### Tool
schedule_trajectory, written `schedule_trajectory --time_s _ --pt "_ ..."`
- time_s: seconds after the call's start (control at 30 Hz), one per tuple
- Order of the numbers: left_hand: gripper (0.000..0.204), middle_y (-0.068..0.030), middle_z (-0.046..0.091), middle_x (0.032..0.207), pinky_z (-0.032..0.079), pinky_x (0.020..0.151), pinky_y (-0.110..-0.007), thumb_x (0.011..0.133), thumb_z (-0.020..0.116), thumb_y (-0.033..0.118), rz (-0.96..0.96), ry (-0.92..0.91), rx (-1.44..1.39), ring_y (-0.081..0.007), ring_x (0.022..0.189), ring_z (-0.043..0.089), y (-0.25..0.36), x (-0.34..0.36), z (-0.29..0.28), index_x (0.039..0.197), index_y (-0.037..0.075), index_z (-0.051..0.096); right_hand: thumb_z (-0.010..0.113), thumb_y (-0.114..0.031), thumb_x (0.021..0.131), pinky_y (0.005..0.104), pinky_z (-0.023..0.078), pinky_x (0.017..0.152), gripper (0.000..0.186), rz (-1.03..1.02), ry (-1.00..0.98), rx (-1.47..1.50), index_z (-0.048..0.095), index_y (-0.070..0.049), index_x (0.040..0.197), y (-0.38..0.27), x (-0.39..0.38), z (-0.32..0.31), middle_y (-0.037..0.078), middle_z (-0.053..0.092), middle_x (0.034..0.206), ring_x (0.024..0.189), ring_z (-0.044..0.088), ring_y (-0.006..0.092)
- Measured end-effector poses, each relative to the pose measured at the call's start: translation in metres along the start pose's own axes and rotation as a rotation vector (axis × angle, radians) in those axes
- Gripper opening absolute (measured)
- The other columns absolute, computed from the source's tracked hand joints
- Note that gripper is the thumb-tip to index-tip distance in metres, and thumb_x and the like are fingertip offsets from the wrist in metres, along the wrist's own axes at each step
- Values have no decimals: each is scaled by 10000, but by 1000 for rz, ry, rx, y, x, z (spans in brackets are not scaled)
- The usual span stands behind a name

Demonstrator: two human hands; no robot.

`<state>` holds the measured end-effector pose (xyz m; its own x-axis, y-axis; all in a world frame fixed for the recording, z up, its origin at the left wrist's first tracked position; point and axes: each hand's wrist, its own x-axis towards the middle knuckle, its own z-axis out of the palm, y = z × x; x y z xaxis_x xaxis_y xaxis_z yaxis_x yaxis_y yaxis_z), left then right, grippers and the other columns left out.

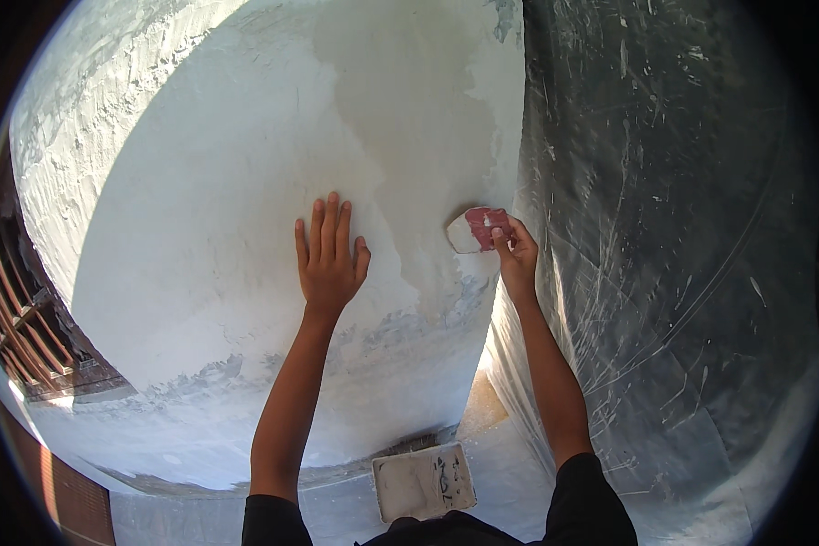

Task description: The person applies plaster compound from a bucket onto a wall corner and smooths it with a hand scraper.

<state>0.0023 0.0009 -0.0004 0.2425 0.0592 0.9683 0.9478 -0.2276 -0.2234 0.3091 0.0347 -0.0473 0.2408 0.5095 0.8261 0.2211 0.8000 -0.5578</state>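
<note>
wall (218,218): pale plaster, matte and mostly smooth across the middle. a darker grey patch (373,100) with an irregular, lobed outline runs down from the top edge. lower band mottled, with ragged blue-grey blotches. upper left, a sunlit strip (109,100) of coarse, ridged texture behind a curved shadow edge.

right side: dark plastic sheet (673,209), creased, glossy in places, streaked and spattered with whitish marks.

scraper (464,235): thin flat piece, rounded outline, off-white on the left, dull red toward the grip, with a pale smudge on the red. located near the right edge of the wall, just beside the plastic sheet.

hands well apart. right hand (517,255) clamped on the scraper's red end, thumb over its near face. left hand (330,264) open, fingers extended, thumb spread, back toward the camera, laid against the wall; palm pressure cannot be told.

below: rectangular tray (379,489) holding grey paste (405,487). dark hand-drawn-looking strokes on its right part, not transcribed.
</note>
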Motion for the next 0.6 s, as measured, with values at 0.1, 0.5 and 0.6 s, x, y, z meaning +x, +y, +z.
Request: schedule_trajectory --time_s 0.1,0.5,0.6 --pt "489 -120 459 1468 242 1159 -494 901 532 203 0 1 -3 -278 1396 387 0 0 0 1361 41 507 618 -111 961 240 461 844 268 -18 12 -177 608 10 1201 7 3 2 28 659 1048 937 590 83" --pt "467 -107 473 1464 239 1166 -478 898 524 210 -8 3 21 -257 1393 398 -3 -2 -3 1335 49 545 678 -138 919 262 433 839 309 151 211 374 628 -8 1195 -19 15 6 28 583 899 875 544 112" --pt "451 -93 490 1456 248 1166 -469 896 513 216 -20 8 23 -238 1386 413 3 0 -2 1316 64 577 667 -140 926 262 438 824 294 48 50 89 638 -28 1197 3 13 -6 35 614 950 862 547 106"
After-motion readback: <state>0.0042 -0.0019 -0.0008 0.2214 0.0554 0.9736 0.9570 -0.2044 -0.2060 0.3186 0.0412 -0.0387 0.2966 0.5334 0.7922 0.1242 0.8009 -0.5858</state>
